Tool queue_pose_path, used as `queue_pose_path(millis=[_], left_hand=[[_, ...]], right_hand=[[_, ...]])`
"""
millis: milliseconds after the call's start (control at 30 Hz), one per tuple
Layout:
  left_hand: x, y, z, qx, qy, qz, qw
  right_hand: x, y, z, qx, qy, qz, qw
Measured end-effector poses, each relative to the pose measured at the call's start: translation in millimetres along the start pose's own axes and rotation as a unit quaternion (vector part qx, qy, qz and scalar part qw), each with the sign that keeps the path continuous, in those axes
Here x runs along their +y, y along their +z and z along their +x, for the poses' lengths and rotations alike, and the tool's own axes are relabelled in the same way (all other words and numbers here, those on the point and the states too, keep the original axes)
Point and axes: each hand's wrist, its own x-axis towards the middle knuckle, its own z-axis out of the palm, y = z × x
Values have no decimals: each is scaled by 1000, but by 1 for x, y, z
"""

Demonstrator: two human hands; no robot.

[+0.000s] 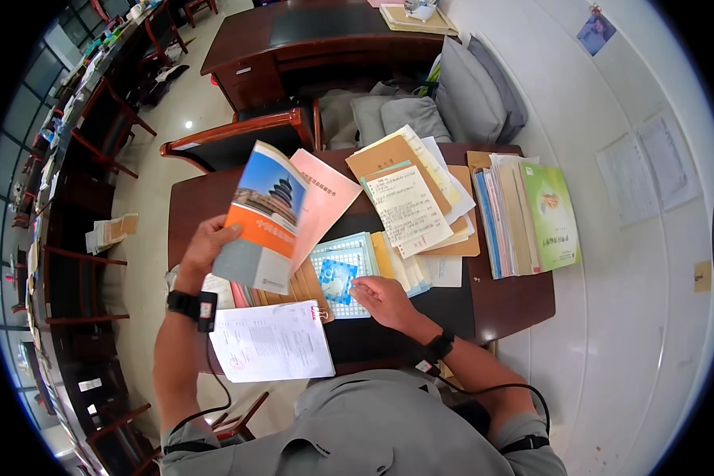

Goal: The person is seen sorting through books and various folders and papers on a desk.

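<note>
My left hand (205,244) grips the left edge of a paperback book (261,238) with a pagoda photo and an orange band, held above the desk. Behind it a pink booklet (327,190) shows partly; whether my hand holds that too cannot be told. The fingertips of my right hand (383,300) touch or hover at the edge of a small blue patterned card or packet (338,279). That lies on a blue-and-white checked notebook (357,253). Below the book is a clipped stack of white printed sheets (273,342), on brown folders (306,285).
Handwritten sheets (407,208) top a pile of folders on the dark wooden desk (511,309). Right of it, books and folders stand in a row ending in a green book (550,217). A chair (238,140) and grey cushions (470,83) are beyond the desk; a white wall (618,285) borders the right.
</note>
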Motion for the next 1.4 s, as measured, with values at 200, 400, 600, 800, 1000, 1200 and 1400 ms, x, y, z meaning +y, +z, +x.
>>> queue_pose_path(millis=[200, 400, 600, 800, 1000, 1200, 1400], left_hand=[[54, -22, -79, 47, 64, -28, 996], [56, 9, -111, 34, 67, -44, 996], [2, 24, -129, 12, 36, -149, 988], [13, 64, -120, -74, -2, -186, 980], [14, 88, -96, -144, -10, -204, 968], [-14, 88, -64, -198, -26, -147, 969], [-76, 125, -55, -199, -66, -17, 978]], right_hand=[[-15, 42, 25, -85, 49, 208, 973], [-41, 83, 54, -194, 109, 330, 917], [-54, 102, 46, -196, 223, 577, 761], [-12, 78, 24, -147, 164, 422, 880], [-20, 56, 10, -162, 132, 646, 734], [9, 15, -32, -62, 130, 626, 767], [16, -8, -72, 96, 205, 371, 901]])
